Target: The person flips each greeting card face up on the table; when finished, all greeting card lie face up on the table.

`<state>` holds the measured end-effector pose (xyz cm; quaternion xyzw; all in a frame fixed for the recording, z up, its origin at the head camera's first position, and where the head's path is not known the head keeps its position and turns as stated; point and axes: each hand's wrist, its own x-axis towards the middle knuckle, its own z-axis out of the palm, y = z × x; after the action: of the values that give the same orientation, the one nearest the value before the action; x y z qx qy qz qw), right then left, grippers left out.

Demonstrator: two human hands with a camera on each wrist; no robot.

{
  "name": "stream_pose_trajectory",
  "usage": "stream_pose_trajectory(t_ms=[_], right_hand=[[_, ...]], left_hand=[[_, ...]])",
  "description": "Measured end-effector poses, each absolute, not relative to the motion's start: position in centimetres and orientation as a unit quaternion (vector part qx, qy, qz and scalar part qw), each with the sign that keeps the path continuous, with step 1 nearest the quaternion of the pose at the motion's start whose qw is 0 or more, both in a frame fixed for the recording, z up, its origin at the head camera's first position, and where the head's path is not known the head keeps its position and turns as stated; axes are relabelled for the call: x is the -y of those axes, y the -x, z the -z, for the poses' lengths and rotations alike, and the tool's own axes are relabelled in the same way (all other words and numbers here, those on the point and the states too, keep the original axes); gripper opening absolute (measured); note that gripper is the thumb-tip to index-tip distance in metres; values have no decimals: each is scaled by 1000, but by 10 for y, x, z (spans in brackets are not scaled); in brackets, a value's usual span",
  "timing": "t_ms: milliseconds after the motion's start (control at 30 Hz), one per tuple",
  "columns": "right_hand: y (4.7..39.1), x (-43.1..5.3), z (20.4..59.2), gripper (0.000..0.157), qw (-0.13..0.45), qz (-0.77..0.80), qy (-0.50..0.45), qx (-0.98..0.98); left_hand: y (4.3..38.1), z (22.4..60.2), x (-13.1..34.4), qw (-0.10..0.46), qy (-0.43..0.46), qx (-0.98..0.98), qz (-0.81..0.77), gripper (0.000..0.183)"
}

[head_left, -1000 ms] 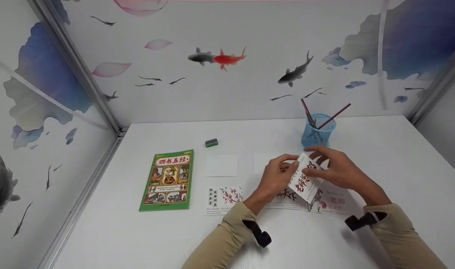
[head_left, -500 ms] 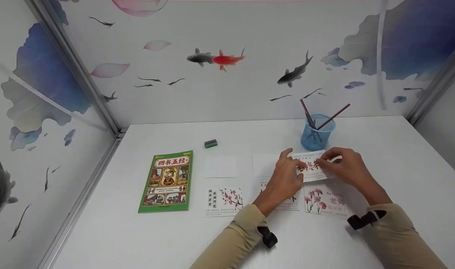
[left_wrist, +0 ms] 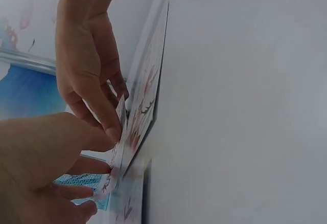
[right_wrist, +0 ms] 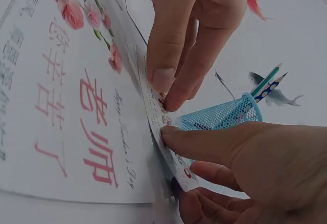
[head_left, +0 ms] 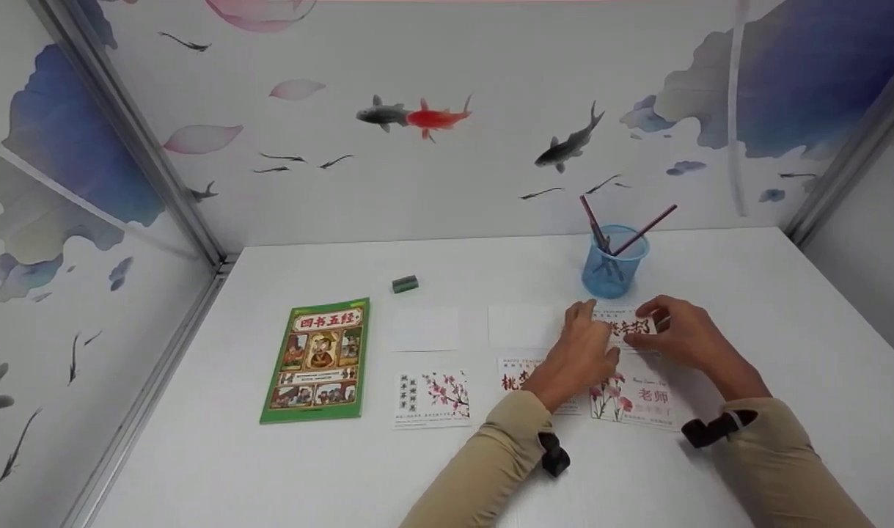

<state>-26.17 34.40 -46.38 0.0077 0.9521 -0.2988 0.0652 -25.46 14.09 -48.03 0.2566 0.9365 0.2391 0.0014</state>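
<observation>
A white greeting card [head_left: 626, 330] with red calligraphy lies low at the table's back right, in front of the pen cup. My right hand [head_left: 685, 334] pinches its right end, thumb on the printed face and fingers behind, as the right wrist view shows. With extended fingers my left hand [head_left: 582, 352] touches the card's left part and covers some of it. Just below lies a carnation card [head_left: 656, 403], large in the right wrist view. A calligraphy card [head_left: 516, 370] is partly hidden by my left wrist. In the left wrist view the held card [left_wrist: 118, 155] appears nearly edge-on.
A blue mesh cup [head_left: 612, 275] with pencils stands right behind the hands. Two blank white cards [head_left: 424, 328] and a plum-blossom card [head_left: 432, 400] lie further left. Beyond are a green book [head_left: 318, 359] and a small green block [head_left: 405, 284]. Walls edge the table.
The greeting card, tilted up between both hands a second ago, has turned level and gone down toward the table. My left hand has changed from gripping its edge to touching it. The view has shifted slightly.
</observation>
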Motion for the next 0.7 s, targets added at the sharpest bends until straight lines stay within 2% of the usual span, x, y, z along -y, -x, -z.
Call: stream_pose_trajectory(t_ms=[300, 533, 700], right_hand=[[261, -342, 463, 59, 68, 275, 12, -959], [259, -332, 463, 58, 53, 271, 16, -961], [258, -303, 459, 54, 38, 301, 54, -952]], left_hand=[[259, 473, -117, 14, -292, -935, -203, 43], [256, 466, -52, 8, -271, -928, -255, 51], [257, 471, -3, -10, -236, -930, -280, 49]])
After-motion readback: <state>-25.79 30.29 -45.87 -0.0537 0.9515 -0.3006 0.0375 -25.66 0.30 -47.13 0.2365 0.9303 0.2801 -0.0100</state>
